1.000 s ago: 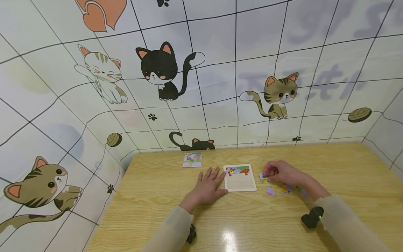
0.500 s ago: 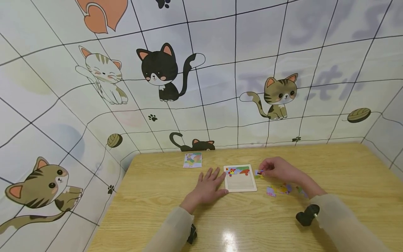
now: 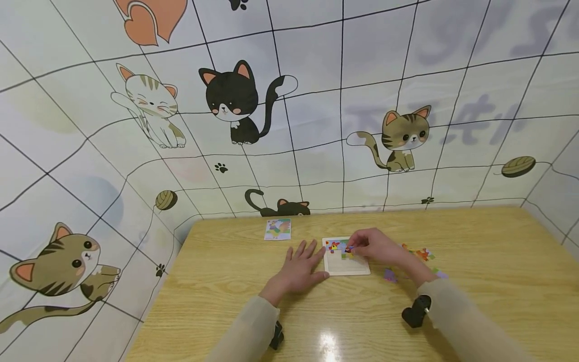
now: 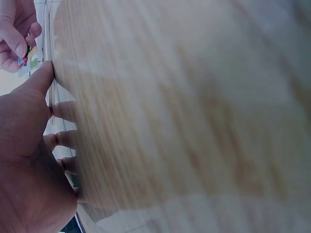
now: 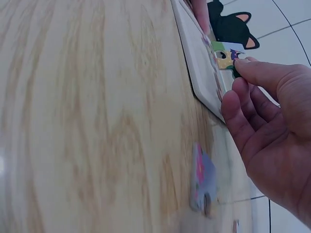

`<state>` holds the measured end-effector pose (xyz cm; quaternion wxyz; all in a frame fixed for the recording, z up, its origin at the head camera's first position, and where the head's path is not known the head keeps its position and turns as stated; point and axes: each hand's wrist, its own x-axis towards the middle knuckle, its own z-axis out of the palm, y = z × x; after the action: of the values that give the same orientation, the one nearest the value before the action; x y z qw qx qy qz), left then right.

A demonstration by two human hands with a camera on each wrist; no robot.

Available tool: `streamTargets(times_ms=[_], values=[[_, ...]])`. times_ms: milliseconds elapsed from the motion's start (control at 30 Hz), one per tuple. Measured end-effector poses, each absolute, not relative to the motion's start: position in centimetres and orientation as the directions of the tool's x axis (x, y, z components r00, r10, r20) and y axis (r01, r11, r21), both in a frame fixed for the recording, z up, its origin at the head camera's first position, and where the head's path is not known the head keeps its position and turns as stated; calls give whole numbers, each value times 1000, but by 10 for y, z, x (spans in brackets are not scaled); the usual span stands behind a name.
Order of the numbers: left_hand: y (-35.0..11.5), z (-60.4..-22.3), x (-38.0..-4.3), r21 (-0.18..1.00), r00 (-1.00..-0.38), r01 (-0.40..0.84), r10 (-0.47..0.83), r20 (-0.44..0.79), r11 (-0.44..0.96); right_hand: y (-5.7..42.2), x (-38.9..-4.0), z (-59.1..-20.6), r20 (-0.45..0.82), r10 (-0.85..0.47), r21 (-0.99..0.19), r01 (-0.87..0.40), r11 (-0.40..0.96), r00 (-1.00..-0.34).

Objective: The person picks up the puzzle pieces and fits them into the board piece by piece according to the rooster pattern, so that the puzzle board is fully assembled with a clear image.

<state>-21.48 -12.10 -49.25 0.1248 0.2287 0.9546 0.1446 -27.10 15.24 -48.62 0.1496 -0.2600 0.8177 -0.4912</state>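
Observation:
A white-framed jigsaw tray (image 3: pixel 346 268) lies on the table, with colourful pieces fitted along its top row and bare board below. My right hand (image 3: pixel 376 247) pinches a jigsaw piece (image 5: pixel 225 56) between thumb and fingers over the tray, just under the fitted row. Yellow, green and purple show on that piece. My left hand (image 3: pixel 298 269) lies flat with fingers spread, its fingertips and thumb at the tray's left edge. In the left wrist view, the thumb (image 4: pixel 43 77) and fingers rest against the tabletop.
Loose jigsaw pieces (image 3: pixel 423 254) lie right of the tray, partly hidden by the right forearm; a purple piece (image 3: pixel 390 275) is nearest the tray. A small picture card (image 3: pixel 278 229) lies at the back left of the wooden table (image 3: pixel 217 281). A cat-patterned wall (image 3: pixel 316 166) stands behind.
My right hand has moved left from the loose pieces to over the tray, carrying the jigsaw piece. More loose pieces now show behind the forearm. The left hand has stayed in place.

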Motion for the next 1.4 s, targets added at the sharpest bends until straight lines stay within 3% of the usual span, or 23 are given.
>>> streamTargets(times_ms=[333,667,1033,1400], values=[[-121,-492,-215,333,-863,400,473,-177,854,129,-272,-490,16,-598,-905,-266,332,-801],[-121,-493,-216,326,-864,402,472,-172,855,114,-273,-496,4,-538,-866,-273,420,-843],[-121,-495,-217,333,-867,396,468,-170,856,105,-270,-505,89,-460,-784,-347,514,-884],[-122,-494,-216,347,-866,400,474,-161,848,109,-266,-505,134,-505,-771,-410,488,-852]])
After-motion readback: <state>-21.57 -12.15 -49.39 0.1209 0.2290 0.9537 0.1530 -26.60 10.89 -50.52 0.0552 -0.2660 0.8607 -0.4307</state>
